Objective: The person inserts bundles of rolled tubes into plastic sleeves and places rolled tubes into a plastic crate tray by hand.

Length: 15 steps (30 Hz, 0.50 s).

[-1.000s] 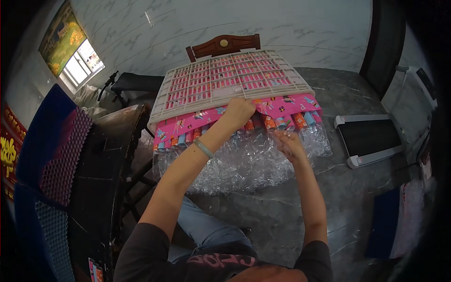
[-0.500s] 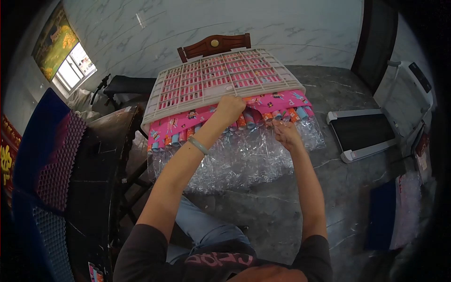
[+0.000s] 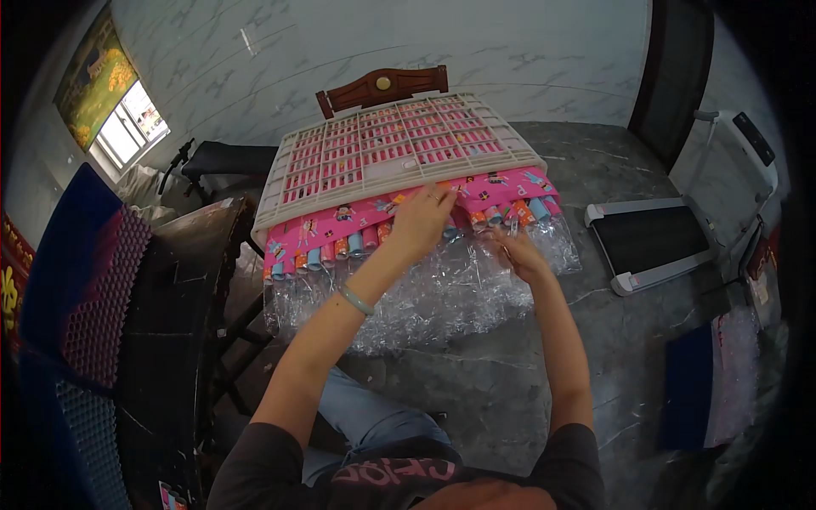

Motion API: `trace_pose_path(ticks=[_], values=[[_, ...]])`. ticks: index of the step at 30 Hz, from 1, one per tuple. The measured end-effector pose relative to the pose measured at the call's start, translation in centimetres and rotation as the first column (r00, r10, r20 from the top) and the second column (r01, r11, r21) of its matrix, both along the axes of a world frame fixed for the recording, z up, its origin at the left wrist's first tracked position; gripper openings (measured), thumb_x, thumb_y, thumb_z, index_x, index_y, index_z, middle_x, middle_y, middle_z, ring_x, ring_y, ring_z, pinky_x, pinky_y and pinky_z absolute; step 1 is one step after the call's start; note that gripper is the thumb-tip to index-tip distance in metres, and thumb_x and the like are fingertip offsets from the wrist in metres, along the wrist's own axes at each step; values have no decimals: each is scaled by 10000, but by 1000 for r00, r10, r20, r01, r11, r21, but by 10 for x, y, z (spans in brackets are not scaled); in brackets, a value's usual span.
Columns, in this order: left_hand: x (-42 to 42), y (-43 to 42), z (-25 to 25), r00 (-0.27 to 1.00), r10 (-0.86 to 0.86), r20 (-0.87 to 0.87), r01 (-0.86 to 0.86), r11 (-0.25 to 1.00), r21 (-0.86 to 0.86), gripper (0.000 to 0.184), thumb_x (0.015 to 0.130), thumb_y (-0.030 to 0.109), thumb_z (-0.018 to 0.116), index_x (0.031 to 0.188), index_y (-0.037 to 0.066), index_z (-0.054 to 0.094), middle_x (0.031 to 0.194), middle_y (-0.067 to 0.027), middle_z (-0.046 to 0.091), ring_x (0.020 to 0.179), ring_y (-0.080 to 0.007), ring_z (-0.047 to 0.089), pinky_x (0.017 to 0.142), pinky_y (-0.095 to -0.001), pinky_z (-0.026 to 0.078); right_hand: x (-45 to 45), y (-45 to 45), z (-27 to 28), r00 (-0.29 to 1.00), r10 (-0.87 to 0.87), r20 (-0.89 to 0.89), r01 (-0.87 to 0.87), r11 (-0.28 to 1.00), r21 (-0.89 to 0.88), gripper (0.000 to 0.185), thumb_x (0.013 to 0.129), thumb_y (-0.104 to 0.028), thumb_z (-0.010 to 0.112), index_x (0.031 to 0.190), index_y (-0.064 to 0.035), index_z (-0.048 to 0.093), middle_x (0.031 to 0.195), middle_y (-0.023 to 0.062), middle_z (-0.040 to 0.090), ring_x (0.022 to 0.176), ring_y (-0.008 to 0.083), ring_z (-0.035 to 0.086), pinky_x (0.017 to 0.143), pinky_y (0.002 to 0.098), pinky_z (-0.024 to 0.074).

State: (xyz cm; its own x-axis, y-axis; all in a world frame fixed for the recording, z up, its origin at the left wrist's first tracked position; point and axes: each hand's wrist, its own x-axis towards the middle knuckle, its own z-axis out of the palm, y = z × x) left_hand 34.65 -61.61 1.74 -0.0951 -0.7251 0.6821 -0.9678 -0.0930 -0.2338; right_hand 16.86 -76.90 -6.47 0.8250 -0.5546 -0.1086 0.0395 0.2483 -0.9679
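Note:
A pink printed sheet (image 3: 323, 223) hangs out from under a white plastic grid crate (image 3: 274, 202). Below its edge stick out the ends of several colourful paper tubes (image 3: 314, 257), and clear plastic wrap (image 3: 425, 306) spreads down in front of them. My left hand (image 3: 422, 223), with a bangle at the wrist, has bent fingers closed at the sheet's edge near the middle; the fingertips are partly hidden. Lower and to the right, my right hand (image 3: 522, 257) pinches the clear plastic wrap just below the tube ends.
A dark table (image 3: 166, 323) stands on the left with blue honeycomb-edged panels (image 3: 93, 297) beside it. On the right are a treadmill (image 3: 654, 242) and a blue panel (image 3: 687, 387) with clear wrap. A wooden chair back (image 3: 382, 85) rises behind the crate.
My left hand has shifted slightly down and right, its fist loosening so bent fingers show. My right hand has dropped a little. The view has tilted slightly.

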Motion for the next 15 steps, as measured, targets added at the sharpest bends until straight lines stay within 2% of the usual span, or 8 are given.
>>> trace_pose_path(ticks=[3, 5, 6, 8, 10, 12, 13, 15], values=[[-34, 2, -19, 942, -229, -246, 228, 973, -30, 426, 769, 197, 600, 1154, 23, 546, 1044, -143, 598, 1000, -281, 575, 815, -389, 474, -33, 19, 28, 986, 128, -105, -120, 990, 78, 396, 894, -409, 568, 943, -28, 662, 669, 59, 646, 466, 76, 494, 436, 219, 374], [-56, 5, -17, 846, 124, -519, 17, 966, 259, 478, 850, 316, 549, 1195, -13, 507, 1108, -166, 582, 1029, -312, 561, 858, -413, 460, -61, 25, 25, 932, 188, -311, -300, 881, -365, 375, 915, -336, 550, 1019, 14, 636, 710, 73, 650, 540, 100, 564, 482, 223, 421], [-50, -2, -31, 855, 118, -505, 4, 972, 235, 663, 855, 471, 524, 1244, -57, 434, 1194, -218, 533, 1111, -347, 515, 951, -432, 406, -78, 29, 39, 929, 182, -322, -301, 878, -372, 375, 915, -336, 550, 1019, 14, 636, 710, 73, 650, 540, 100, 564, 482, 223, 421], [-46, -11, -39, 863, 146, -483, -55, 979, 197, 739, 829, 514, 539, 1254, -76, 409, 1218, -244, 507, 1152, -361, 482, 989, -439, 368, -114, 37, 76, 861, -7, -508, -378, 661, -648, 298, 897, -258, 585, 992, 18, 639, 702, 66, 644, 531, 106, 566, 495, 230, 437], [-45, -18, -39, 817, 161, -554, -64, 980, 191, 936, 734, 638, 585, 1265, -101, 365, 1256, -292, 456, 1226, -393, 406, 1058, -459, 279, -123, 14, 91, 970, -236, -57, 164, 810, -562, 227, 842, -225, 656, 905, -7, 660, 725, 61, 657, 546, 107, 591, 533, 266, 469], [-46, -24, -28, 803, 181, -567, -67, 974, 216, 946, 720, 651, 588, 1254, -100, 374, 1254, -287, 460, 1221, -395, 410, 1055, -458, 284, -100, -6, 115, 862, -393, 321, 376, 72, -924, 153, 807, -126, 685, 880, 6, 658, 714, 50, 645, 550, 102, 590, 529, 236, 464], [-45, -26, -25, 799, 201, -567, -77, 969, 235, 956, 707, 663, 592, 1243, -99, 382, 1252, -283, 464, 1215, -397, 415, 1052, -457, 290, -95, -18, 116, 863, -392, 318, 372, 70, -925, 153, 807, -126, 685, 880, 6, 658, 714, 50, 645, 550, 102, 590, 529, 236, 464], [-39, -31, -24, 801, 210, -561, -87, 967, 238, 944, 687, 671, 605, 1229, -75, 403, 1247, -276, 472, 1198, -403, 429, 1044, -456, 299, -83, -53, 101, 967, 18, -255, -178, 765, -619, 155, 774, -71, 702, 888, 20, 648, 671, 37, 621, 567, 110, 582, 537, 236, 464]])
